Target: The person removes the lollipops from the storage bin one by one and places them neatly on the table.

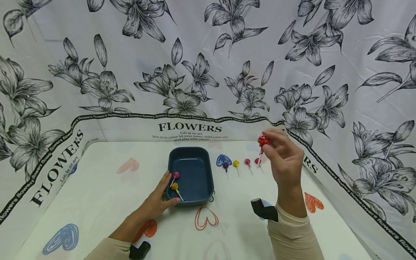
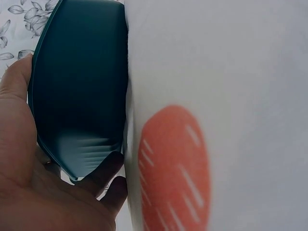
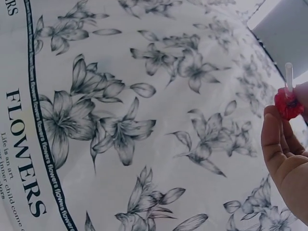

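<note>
The right hand (image 1: 286,157) pinches a red lollipop (image 1: 263,139) between thumb and fingers above the table (image 1: 175,234), candy uppermost and stick running down in the head view, while the left hand (image 1: 157,200), fingers spread, rests against the blue tray's (image 1: 195,175) near-left corner. Inside lie a pink lollipop (image 1: 176,175) and a yellow lollipop (image 1: 175,186), the latter's stick pointing near-right; right of the tray, four lollipops (image 1: 235,163) form a row, sticks toward the person.

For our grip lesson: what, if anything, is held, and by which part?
A red lollipop, pinched by its head in the right hand; the left hand touches the blue tray.
</note>
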`<state>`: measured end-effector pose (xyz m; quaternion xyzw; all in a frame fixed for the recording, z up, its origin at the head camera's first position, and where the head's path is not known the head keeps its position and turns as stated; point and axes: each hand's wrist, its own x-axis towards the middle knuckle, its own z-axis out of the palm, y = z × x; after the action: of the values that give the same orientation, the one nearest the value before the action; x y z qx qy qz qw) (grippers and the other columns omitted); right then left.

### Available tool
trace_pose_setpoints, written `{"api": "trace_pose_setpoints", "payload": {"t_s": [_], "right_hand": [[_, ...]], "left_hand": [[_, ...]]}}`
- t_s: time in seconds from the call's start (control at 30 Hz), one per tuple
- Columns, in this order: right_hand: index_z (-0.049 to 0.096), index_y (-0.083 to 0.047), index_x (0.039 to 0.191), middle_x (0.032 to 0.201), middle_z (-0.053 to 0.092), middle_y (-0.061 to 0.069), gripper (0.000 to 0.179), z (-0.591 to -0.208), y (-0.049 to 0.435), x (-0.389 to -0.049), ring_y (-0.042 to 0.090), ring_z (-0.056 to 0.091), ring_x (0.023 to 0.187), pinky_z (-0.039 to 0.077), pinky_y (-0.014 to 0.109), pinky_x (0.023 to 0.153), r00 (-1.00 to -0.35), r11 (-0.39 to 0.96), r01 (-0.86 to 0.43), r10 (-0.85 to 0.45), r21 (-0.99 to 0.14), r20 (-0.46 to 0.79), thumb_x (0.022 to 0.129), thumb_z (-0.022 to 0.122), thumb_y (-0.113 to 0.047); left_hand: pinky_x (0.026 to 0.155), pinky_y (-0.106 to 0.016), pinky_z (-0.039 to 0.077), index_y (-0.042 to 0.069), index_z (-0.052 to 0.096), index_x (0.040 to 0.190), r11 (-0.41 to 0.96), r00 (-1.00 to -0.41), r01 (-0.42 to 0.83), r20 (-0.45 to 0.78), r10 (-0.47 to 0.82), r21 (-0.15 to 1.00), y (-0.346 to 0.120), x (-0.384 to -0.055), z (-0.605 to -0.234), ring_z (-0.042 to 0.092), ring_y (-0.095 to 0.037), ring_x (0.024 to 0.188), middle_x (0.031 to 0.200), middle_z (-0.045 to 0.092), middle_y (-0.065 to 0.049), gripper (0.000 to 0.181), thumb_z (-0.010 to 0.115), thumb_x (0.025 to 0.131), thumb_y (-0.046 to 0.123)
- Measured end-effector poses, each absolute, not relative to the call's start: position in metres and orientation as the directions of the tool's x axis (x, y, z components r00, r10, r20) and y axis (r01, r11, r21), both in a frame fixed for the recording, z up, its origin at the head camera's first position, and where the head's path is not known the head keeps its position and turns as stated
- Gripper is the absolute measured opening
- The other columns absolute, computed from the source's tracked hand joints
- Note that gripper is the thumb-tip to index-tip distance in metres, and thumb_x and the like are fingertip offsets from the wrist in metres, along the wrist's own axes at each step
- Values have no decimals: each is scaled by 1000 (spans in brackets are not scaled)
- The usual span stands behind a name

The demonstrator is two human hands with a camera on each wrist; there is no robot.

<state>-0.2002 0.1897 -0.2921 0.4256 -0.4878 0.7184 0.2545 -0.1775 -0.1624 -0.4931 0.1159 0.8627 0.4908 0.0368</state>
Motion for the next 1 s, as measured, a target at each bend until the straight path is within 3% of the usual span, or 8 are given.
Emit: {"api": "trace_pose_setpoints", "payload": {"t_s": [0.43, 0.7, 1.0], "right_hand": [[51, 27, 112, 106, 57, 23, 30, -335, 198, -217, 24, 59, 90, 51, 26, 78, -568, -338, -743, -137, -577, 812, 82, 48, 27], [57, 18, 117, 111, 57, 22, 28, -372, 202, -226, 23, 61, 95, 52, 27, 83, -715, -94, -673, -175, -734, 677, 90, 58, 12], [60, 12, 118, 110, 57, 28, 29, -410, 199, -237, 28, 60, 94, 52, 24, 82, -818, 58, -553, -227, -831, 528, 89, 59, 14]], "left_hand": [[108, -60, 9, 11, 11, 156, 500, -970, 166, 51, 236, 850, -162, -177, -493, 0, -33, 144, 161, -3, -4, 96, 73, 87, 36], [108, -60, 9, 11, 11, 156, 496, -970, 175, 62, 236, 851, -162, -178, -492, 0, -33, 144, 161, -2, -5, 96, 73, 87, 35], [109, -59, 10, 11, 9, 156, 494, -971, 167, 56, 232, 853, -162, -177, -492, 0, -32, 145, 161, -3, -3, 96, 72, 87, 35]]}}
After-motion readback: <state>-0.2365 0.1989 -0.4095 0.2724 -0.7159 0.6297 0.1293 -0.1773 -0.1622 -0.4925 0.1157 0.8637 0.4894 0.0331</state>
